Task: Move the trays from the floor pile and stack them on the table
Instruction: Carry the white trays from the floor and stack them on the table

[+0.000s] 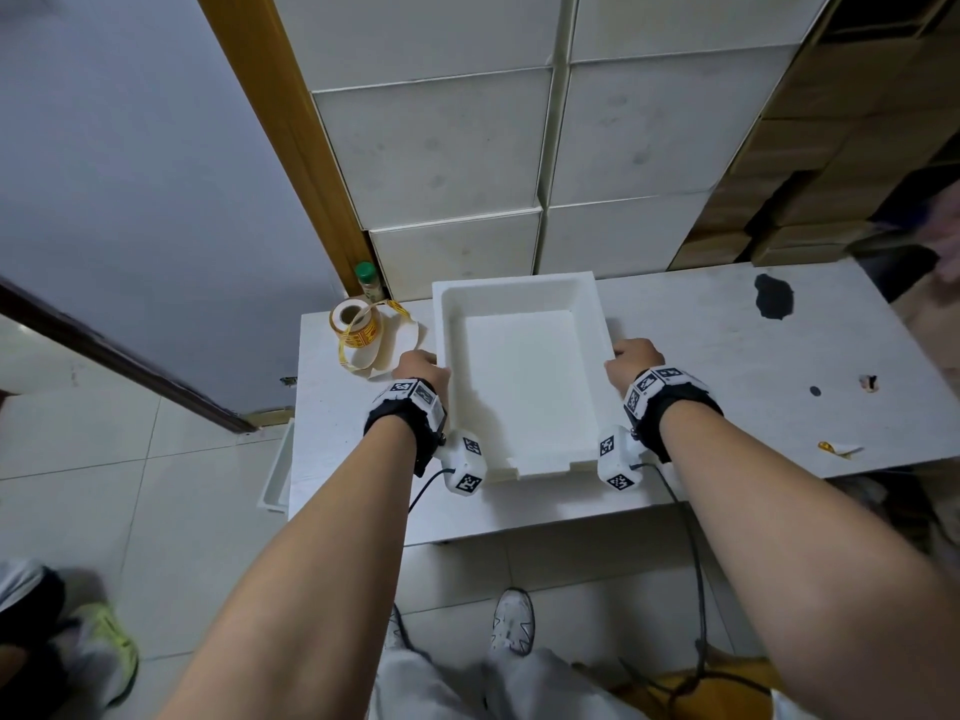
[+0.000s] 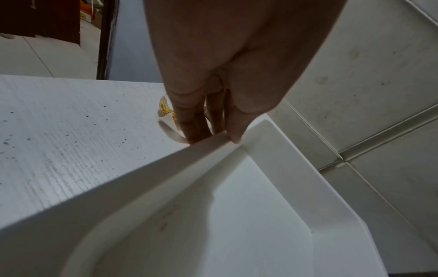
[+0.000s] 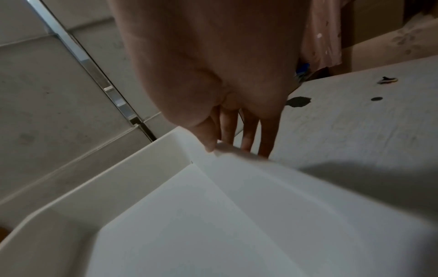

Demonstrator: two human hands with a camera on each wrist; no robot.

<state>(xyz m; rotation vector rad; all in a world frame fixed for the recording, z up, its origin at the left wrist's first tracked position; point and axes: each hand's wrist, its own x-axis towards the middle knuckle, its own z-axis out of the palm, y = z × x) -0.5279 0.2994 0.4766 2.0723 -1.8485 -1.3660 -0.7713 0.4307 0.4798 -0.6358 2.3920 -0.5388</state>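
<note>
Both hands clamp the shallow white rectangular plastic tray (image 1: 519, 376) near the white tabletop's (image 1: 727, 345) back-left corner: left hand (image 1: 420, 370), right hand (image 1: 635, 362). Wrist views show thumbs (image 2: 234, 129) inside the walls, fingers (image 3: 265, 142) outside; the head view alone shows the yellow tape roll (image 1: 356, 324).

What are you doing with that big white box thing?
It's a white tray, and a person is holding it over the white table. The left hand grips its left edge and the right hand grips its right edge, thumbs on the rim. The tray is empty. A roll of yellow tape sits just left of it. Whether the tray rests on the table yet is unclear.
</note>
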